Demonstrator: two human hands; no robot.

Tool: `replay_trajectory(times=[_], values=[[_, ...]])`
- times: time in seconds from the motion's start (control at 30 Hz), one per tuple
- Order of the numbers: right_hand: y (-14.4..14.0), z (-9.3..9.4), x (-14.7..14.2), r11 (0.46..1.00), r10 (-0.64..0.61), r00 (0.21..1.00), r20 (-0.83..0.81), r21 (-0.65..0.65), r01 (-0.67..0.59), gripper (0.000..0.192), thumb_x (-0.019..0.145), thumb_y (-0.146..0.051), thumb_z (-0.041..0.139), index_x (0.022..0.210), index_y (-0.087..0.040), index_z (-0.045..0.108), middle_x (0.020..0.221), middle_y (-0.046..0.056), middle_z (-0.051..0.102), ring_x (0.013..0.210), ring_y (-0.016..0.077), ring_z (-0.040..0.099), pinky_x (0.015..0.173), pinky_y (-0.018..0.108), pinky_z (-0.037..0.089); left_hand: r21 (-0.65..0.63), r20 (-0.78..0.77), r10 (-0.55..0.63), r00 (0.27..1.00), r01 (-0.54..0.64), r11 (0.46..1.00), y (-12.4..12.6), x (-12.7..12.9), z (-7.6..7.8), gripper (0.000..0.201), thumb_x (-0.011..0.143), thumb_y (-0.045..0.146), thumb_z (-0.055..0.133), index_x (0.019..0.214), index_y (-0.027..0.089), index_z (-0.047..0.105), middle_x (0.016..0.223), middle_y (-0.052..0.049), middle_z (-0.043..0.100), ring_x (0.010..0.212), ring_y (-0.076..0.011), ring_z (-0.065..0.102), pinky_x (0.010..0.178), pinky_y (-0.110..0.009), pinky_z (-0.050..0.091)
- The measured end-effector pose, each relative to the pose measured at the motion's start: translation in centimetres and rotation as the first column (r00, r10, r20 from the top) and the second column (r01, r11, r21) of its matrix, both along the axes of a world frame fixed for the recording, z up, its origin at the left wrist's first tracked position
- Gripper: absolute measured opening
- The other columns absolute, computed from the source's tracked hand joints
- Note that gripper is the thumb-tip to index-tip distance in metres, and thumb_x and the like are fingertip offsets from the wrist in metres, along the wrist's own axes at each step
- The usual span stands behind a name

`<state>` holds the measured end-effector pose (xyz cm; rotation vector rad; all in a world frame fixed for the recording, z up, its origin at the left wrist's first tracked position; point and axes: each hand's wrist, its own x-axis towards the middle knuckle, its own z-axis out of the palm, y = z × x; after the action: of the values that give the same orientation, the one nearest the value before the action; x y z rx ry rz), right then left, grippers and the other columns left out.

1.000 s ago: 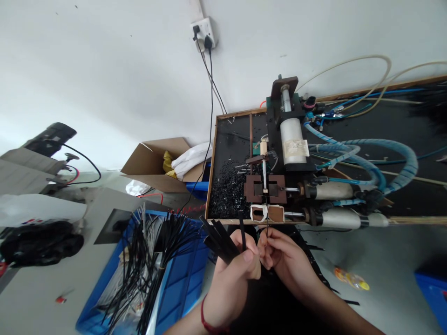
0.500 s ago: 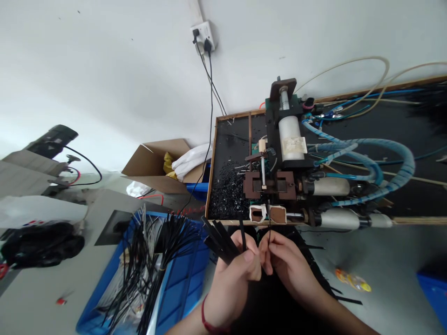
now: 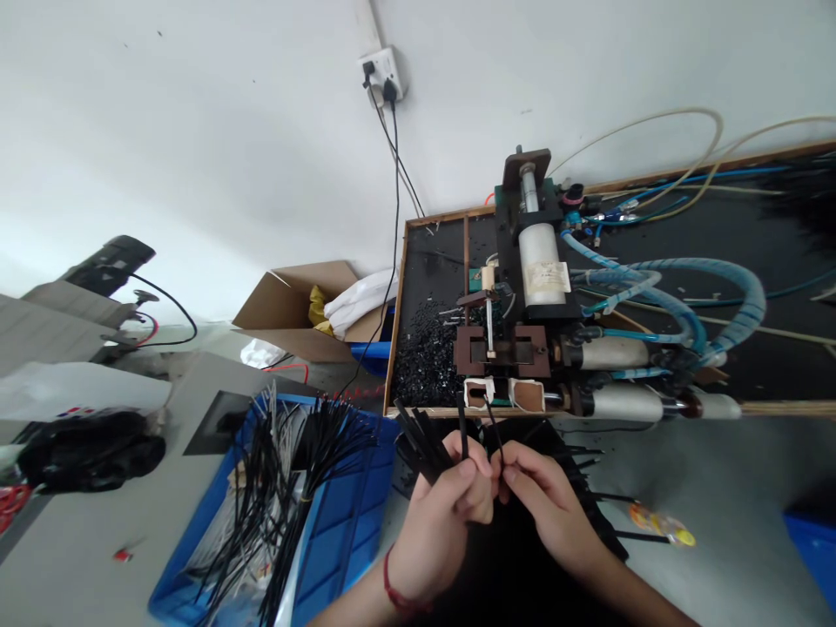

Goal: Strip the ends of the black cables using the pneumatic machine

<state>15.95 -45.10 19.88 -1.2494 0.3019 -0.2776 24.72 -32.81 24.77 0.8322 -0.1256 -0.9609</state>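
Note:
My left hand [image 3: 444, 505] is closed around a bunch of flat black cables [image 3: 418, 440], whose ends fan out up and to the left. One more black cable [image 3: 463, 427] stands up between its thumb and forefinger. Beside it, the fingertips of my right hand [image 3: 542, 496] pinch a single thin black cable [image 3: 495, 427]. That cable's tip leans left, just below two white-edged jaws [image 3: 526, 394] on the front of a pneumatic machine [image 3: 542, 261]. A gap separates the jaws. Both hands are close together over my dark-clothed lap, where more black cables lie.
Small black scraps [image 3: 424, 357] cover part of the wood-edged bench [image 3: 390, 366]. Left of me stands a blue crate [image 3: 353, 522] with bundled black cables [image 3: 293, 522]. Behind it is an open cardboard box [image 3: 287, 300]. Blue hoses [image 3: 738, 287] loop off the machine's right side.
The machine's jaws have moved apart, the right one sliding right. The thin cable in my right hand has come away from between them and now tilts left.

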Motion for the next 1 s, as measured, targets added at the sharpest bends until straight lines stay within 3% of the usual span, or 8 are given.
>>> replay_trajectory(times=[0.17,0.37,0.43,0.6,0.8,1.0], values=[[0.0,-0.4,-1.3,0.995,-0.02,0.999,-0.045,-0.094,0.016,0.025,0.099,-0.026,0.058,0.077,-0.023,0.069,0.067,0.0,0.064,0.063,0.0189,0.059,0.062,0.03,0.042,0.026,0.009,-0.035,0.999,0.035,0.999,-0.1,-0.9,-0.6,0.021,0.096,0.035,0.073,0.087,0.017,0.067,0.059,0.01,0.028,0.051,-0.0096,0.017,0.051,-0.026,0.018],[0.1,-0.5,-3.3,0.944,-0.031,0.999,-0.007,-0.329,0.027,0.03,0.104,-0.023,0.05,0.076,-0.023,0.061,0.067,-0.001,0.062,0.06,0.0175,0.057,0.058,0.029,0.039,0.045,0.027,-0.074,0.997,0.073,0.996,0.0,-2.3,-1.1,0.021,0.095,0.035,0.073,0.087,0.016,0.067,0.059,0.009,0.029,0.051,-0.0097,0.016,0.051,-0.026,0.017],[0.1,-0.5,-3.9,0.907,0.008,1.0,0.012,-0.421,-0.002,0.027,0.105,-0.02,0.049,0.081,-0.024,0.061,0.07,-0.001,0.064,0.062,0.018,0.058,0.06,0.03,0.041,0.058,0.037,-0.08,0.996,0.078,0.995,0.0,-2.7,-1.2,0.021,0.095,0.034,0.073,0.086,0.016,0.067,0.058,0.01,0.029,0.051,-0.0097,0.016,0.051,-0.026,0.017],[-0.1,-1.1,-5.1,0.729,0.15,0.987,0.05,-0.68,-0.076,0.008,0.096,-0.016,0.061,0.095,-0.024,0.063,0.085,0.005,0.072,0.073,0.0236,0.066,0.069,0.033,0.045,0.086,0.07,-0.063,0.996,0.057,0.995,0.1,-3.5,-1.7,0.02,0.093,0.033,0.074,0.086,0.015,0.066,0.058,0.01,0.029,0.053,-0.01,0.015,0.051,-0.025,0.014],[-0.2,-1.9,-6.1,0.754,0.092,0.995,-0.041,-0.649,-0.097,0.016,0.105,-0.019,0.054,0.091,-0.025,0.06,0.075,0.001,0.07,0.064,0.0218,0.067,0.065,0.031,0.043,0.102,0.085,-0.065,0.994,0.056,0.993,0.2,-3.9,-3.1,0.022,0.093,0.036,0.072,0.086,0.017,0.062,0.057,0.011,0.027,0.052,-0.0099,0.014,0.05,-0.026,0.014],[-1.1,-3.4,-7.8,0.682,0.007,0.99,-0.144,-0.723,-0.11,0.014,0.106,-0.026,0.056,0.096,-0.026,0.066,0.079,0.002,0.074,0.067,0.0241,0.07,0.068,0.033,0.046,0.104,0.192,-0.045,0.98,0.026,0.994,1.3,-3.7,-4.9,0.018,0.103,0.036,0.057,0.094,0.021,0.059,0.061,0.011,0.027,0.053,-0.0125,0.018,0.053,-0.027,0.021]])
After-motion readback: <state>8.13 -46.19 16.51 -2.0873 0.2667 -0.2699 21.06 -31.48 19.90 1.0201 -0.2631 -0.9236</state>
